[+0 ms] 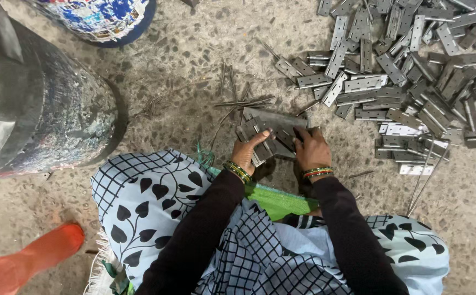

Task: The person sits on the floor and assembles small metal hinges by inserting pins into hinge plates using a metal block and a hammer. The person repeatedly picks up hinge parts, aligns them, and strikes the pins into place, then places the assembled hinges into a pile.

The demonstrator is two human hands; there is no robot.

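A small stack of grey metal hinges (268,134) sits on the speckled stone floor (183,60) just ahead of the person's knees, held between both hands. The left hand (247,151) clasps the near left end of the stack, thumb stretched up across the top leaf and the remaining fingers curled under it. The right hand (310,148) closes over the right end from above, knuckles up, fingertips pressed onto the metal. Both wrists are bent slightly downward and carry coloured bangles (238,171); the forearms, in black sleeves (205,229), reach forward from the lap and converge on the stack. A green cloth edge (279,201) lies between the arms, over a black-and-white patterned garment. Thin metal pins (243,101) lie scattered just beyond the stack. A large loose heap of hinges (407,71) spreads to the upper right, apart from the hands. A dark drum (36,104) stands at the left.
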